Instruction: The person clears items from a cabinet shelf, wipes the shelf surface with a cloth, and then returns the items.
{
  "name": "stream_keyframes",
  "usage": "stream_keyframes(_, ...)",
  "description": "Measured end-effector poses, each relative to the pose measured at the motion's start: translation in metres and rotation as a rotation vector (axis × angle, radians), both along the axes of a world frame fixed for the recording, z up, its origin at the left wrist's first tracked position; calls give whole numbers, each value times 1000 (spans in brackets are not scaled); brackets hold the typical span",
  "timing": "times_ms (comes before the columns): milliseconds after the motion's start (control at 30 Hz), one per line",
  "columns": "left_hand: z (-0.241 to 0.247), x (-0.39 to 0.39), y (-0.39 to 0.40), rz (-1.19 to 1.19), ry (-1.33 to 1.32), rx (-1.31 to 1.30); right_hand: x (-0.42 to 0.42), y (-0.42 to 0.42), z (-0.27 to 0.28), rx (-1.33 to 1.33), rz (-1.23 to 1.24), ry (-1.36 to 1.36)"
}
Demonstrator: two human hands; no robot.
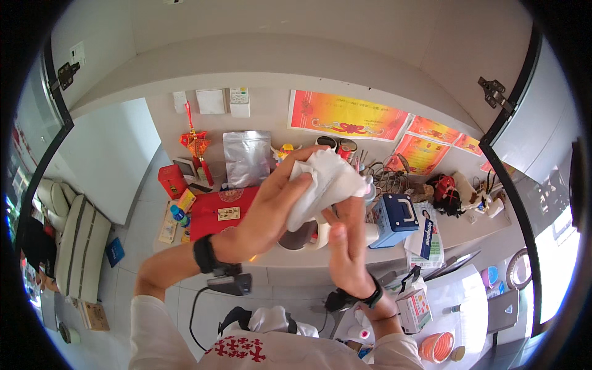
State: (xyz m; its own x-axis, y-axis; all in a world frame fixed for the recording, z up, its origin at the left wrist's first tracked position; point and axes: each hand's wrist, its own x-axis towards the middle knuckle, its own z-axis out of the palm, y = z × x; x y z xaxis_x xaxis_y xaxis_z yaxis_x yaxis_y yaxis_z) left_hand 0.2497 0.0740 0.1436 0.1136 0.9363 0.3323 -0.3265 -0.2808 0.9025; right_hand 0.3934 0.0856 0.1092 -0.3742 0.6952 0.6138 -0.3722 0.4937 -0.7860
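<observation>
In front of my chest, raised over a cabinet counter, a crumpled white cloth or tissue [329, 178] is bunched up. My left hand [273, 206] grips it, thumb pressed on the near side and fingers wrapped behind. From below, the extended fingers of my right hand [349, 254] reach the cloth's lower right edge. Its fingertips are hidden by the cloth, and the thumb stands apart from it. Each wrist wears a black strap with a device. Beneath the hands, a dark round lid or container top [298, 236] is partly covered.
On the counter [314, 259] stand a silver foil pouch [246, 159], a red box [222, 208], a blue case with handle [394, 219], tangled cables [388, 178] and papers [423, 245]. A shelf edge [277, 78] arches overhead, with open glass doors [508, 194] at both sides. A white table [467, 300] stands lower right.
</observation>
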Motion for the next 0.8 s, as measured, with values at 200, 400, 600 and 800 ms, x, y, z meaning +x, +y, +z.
stream_keyframes(200,-8,11,11,-194,-30,141,-20,0,-10,363,-544,-242)
stream_keyframes(400,2,-17,9,-165,395,438,8,7,-1,356,-904,-266)
stream_keyframes(600,29,-105,23,208,318,413,84,52,137,655,-1392,-250)
stream_keyframes(800,30,-172,37,361,200,366,164,184,202,594,-1191,-907)
